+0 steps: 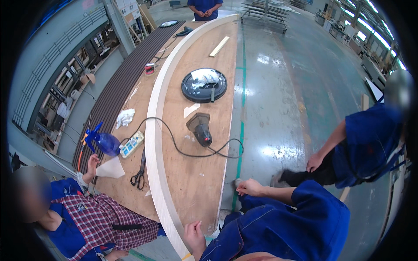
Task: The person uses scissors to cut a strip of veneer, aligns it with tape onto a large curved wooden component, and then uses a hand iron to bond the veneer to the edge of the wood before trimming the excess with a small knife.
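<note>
My left hand (195, 235) is beside the near end of a long curved pale wood strip (156, 130), fingers bent; whether it touches the strip is unclear. My right hand (249, 188) hangs over the floor, off the table's right edge, its fingers loosely curled with no object visible in them. The strip stands along a plywood table (196, 182). Right of it on the table lie a dark corded power tool (201, 130) and a black round lid (204, 84) bearing white paste and a small roller. Left of it are black scissors (138, 179) and a power strip (132, 145).
A blue spray bottle (107, 143), a white cloth (125, 117) and a red sander (150, 69) are on the left. A black cord crosses the strip and overhangs the table. Co-workers stand at left (107, 222), right (372, 140) and the far end (205, 8).
</note>
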Demonstrator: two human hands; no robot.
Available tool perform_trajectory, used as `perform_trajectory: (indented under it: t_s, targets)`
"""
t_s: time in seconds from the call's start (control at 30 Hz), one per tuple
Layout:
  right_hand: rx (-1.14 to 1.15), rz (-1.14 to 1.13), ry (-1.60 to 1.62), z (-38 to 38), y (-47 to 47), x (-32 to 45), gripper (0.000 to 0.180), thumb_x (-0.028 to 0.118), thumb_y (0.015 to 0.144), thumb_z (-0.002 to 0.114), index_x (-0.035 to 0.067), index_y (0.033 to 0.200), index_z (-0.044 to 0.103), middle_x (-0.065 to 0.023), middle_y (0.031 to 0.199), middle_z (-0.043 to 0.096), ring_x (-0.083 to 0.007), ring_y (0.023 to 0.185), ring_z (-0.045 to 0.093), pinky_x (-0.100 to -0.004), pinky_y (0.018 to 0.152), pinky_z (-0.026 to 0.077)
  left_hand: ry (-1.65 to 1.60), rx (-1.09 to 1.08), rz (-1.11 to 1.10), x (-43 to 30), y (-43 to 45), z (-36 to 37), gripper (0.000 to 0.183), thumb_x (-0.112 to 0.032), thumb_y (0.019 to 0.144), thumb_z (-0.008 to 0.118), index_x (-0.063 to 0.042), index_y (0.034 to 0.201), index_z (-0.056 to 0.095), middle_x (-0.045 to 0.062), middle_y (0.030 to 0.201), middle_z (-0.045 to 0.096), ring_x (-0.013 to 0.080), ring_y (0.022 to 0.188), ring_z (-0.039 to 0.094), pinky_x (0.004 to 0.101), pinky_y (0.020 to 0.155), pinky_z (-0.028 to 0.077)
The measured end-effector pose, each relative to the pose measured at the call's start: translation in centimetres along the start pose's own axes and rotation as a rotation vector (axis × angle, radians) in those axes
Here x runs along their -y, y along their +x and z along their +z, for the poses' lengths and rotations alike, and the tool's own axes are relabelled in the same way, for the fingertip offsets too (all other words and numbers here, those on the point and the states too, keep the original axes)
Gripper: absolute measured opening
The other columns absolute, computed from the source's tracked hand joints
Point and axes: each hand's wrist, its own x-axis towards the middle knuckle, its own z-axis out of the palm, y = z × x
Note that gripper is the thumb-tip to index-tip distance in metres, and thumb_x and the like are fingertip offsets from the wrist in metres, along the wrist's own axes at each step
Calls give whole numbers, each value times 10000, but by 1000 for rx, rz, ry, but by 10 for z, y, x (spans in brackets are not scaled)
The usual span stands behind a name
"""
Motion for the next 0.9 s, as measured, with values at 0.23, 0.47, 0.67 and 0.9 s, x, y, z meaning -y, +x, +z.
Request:
perform_trajectory:
  t_s: [0.23,0.47,0.67,0.9]
  targets:
    - [-68,122,-84,-74,22,-57,236,273,947,557,54,900,633,-61,731,709,-188,695,702,-332,662,546,-128,174,-107,-40,31,84,52,-43,845,643,-8,868,674,128,814,649,277,734,637,349,660,505]
    - [-461,48,-228,-219,48,-195,222,279,958,509,72,918,582,-91,650,655,-256,634,671,-396,609,512,52,257,58,-123,121,244,302,-72,930,484,-22,1222,547,195,979,613,327,868,602,390,782,483]
    - [-429,221,89,-366,43,-261,213,262,926,538,73,960,630,-128,776,684,-286,712,674,-401,656,520,3,314,297,-249,194,360,274,-106,948,505,-38,1207,562,128,794,618,269,717,619,372,660,482]
    - [-592,168,63,-504,93,-326,208,219,862,659,28,930,709,-118,787,708,-221,684,685,-323,655,525,-72,385,219,-265,288,491,234,-133,880,663,-28,1081,603,89,624,578,219,559,593,340,540,459]
